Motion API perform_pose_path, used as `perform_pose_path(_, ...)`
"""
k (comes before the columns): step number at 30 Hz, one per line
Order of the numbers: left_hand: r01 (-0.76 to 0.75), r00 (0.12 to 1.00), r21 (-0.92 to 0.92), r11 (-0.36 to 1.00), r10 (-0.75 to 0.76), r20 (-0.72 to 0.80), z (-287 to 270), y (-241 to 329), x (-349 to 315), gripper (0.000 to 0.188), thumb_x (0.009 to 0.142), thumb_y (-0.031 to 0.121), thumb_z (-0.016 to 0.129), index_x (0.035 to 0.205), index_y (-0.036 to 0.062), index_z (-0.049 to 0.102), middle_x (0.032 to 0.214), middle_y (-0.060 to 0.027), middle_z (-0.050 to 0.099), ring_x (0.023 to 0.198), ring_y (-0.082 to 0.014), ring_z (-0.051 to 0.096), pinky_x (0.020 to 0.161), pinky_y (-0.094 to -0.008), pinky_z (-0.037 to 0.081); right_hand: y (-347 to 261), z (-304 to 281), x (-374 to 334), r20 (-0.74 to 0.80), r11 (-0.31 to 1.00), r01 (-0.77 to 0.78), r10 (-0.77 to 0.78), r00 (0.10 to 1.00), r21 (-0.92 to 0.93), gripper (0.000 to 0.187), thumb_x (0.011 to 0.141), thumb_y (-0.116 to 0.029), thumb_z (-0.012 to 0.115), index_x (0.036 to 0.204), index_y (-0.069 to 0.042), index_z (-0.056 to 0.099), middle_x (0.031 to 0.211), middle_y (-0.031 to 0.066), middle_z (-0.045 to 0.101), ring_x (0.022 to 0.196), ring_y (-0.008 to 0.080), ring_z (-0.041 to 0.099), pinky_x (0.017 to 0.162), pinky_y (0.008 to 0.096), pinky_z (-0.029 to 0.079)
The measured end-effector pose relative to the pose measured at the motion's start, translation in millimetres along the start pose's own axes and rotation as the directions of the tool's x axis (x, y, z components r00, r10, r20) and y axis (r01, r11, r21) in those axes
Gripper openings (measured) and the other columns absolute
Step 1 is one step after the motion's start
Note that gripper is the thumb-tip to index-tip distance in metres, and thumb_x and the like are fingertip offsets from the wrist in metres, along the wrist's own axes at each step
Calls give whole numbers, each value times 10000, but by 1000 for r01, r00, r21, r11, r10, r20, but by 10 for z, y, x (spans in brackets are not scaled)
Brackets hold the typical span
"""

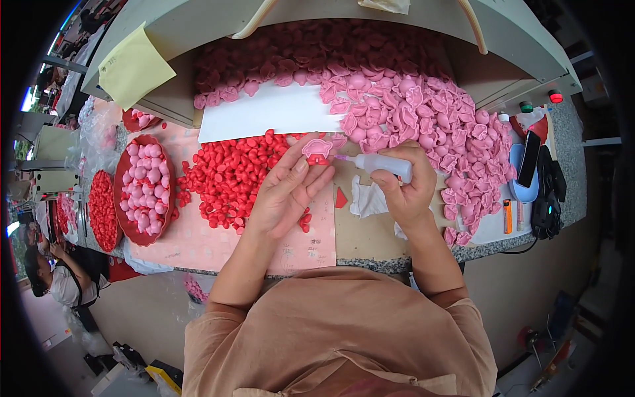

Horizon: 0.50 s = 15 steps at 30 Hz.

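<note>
My left hand (289, 192) holds a small plastic figure (317, 149), pink above and red below, between thumb and fingers. In my right hand (411, 192) is a translucent squeeze bottle (381, 164), lying nearly level with its narrow nozzle pointing left at the figure. Nozzle tip and figure are close together; whether they touch I cannot tell. Behind and left of my left hand spreads a heap of glossy red pieces (225, 172). A large mass of pink shell-shaped pieces (410, 106) covers the far and right parts of the table.
At the left stand a red tray (170, 198) of pink round parts and a heap of small red parts (103, 205). A grey hood (192, 26) arches over the back. A phone (528, 159), blue tray (522, 190) and orange lighter (507, 216) are right. Another person (69, 278) sits far left.
</note>
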<state>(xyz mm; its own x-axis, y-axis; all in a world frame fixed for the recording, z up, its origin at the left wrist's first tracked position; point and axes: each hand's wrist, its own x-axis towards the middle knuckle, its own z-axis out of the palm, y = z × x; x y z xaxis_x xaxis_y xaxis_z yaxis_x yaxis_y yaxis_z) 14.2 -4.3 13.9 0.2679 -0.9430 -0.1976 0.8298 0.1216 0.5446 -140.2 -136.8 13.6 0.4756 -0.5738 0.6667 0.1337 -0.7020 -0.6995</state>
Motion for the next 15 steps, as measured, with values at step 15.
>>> perform_pose_path(15,82,995,81,993,-86,58,2,-45,-8,447,952,131,433,1363,7,309,1260,-110,495,1187,-259,480,1026,-344,381,-47,42,2,-17,959,-182,191,982,217,305,794,-252,704,917,-11,565,776,59,596,674,122,559,609,236,435)
